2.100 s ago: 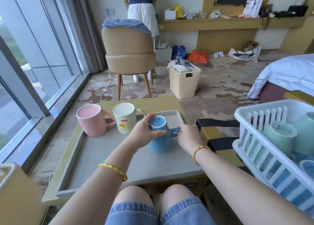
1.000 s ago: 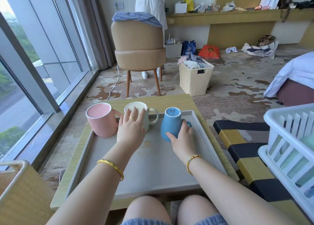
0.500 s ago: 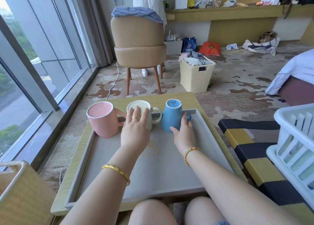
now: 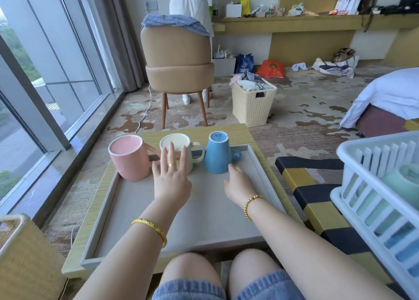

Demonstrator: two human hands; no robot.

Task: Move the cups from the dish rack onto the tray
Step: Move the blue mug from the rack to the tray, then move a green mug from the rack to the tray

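Note:
Three cups stand upside down in a row at the far end of the grey tray (image 4: 217, 227): a pink cup (image 4: 128, 161), a cream cup (image 4: 179, 144) and a blue cup (image 4: 216, 154). My left hand (image 4: 171, 178) hovers open with straight fingers in front of the cream cup. My right hand (image 4: 238, 185) is open just below the blue cup, its fingertips close to the cup's rim. At the right edge stands the white dish rack (image 4: 383, 193), with a pale green cup (image 4: 402, 182) inside.
The tray lies on a low yellow table (image 4: 267, 163). A striped black and yellow seat (image 4: 315, 211) carries the rack. A wicker basket (image 4: 20, 259) sits at the lower left; a tan chair (image 4: 179, 73) and a laundry basket (image 4: 254, 105) stand beyond the table.
The blue cup was set down at the tray's far end next to the cream cup. My right hand has let go of it and drawn back; my left hand stays open.

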